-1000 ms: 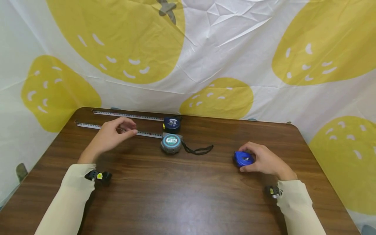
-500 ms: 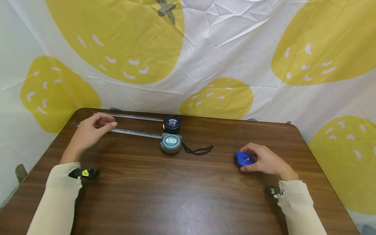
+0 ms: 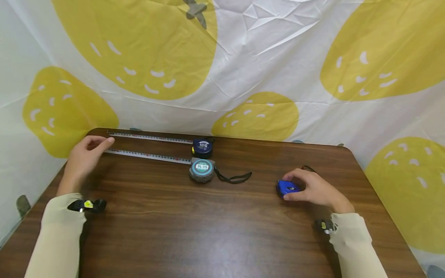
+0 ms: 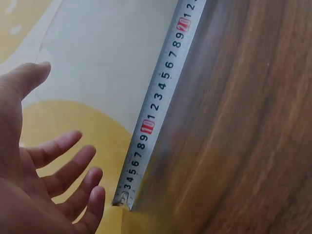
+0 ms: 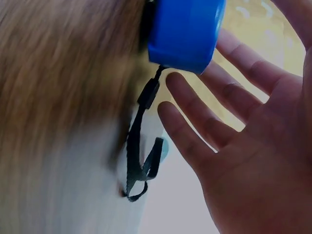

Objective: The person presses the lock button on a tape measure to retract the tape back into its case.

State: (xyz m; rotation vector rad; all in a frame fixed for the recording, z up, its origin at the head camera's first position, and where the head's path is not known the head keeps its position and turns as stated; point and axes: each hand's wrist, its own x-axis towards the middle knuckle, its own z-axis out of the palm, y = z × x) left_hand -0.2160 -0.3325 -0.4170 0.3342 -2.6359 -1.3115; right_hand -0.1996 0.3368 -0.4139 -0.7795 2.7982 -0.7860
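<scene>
At the left end of the table, my left hand (image 3: 83, 158) is near the hook end of the grey tape measure's extended blade (image 3: 149, 156); in the left wrist view its fingers are loosely bent and apart from the blade (image 4: 161, 92). The grey tape measure (image 3: 202, 170), with a teal label and black wrist strap, lies mid-table. Just behind it sits a dark blue tape measure (image 3: 202, 148), its blade also drawn out leftward. On the right, my right hand (image 3: 313, 189) holds a bright blue tape measure (image 3: 286, 187) between thumb and fingers. A black strap (image 5: 139, 141) hangs from that one.
The brown wooden table (image 3: 208, 224) has rounded back corners. White fabric with yellow fruit shapes (image 3: 257, 116) hangs behind and beside it. The grey tape's black strap (image 3: 236, 178) trails rightward across the tabletop.
My left hand has moved left along the grey tape's blade to its hook end, uncovering the middle of the blade. The right hand stays almost in place with the bright blue tape measure.
</scene>
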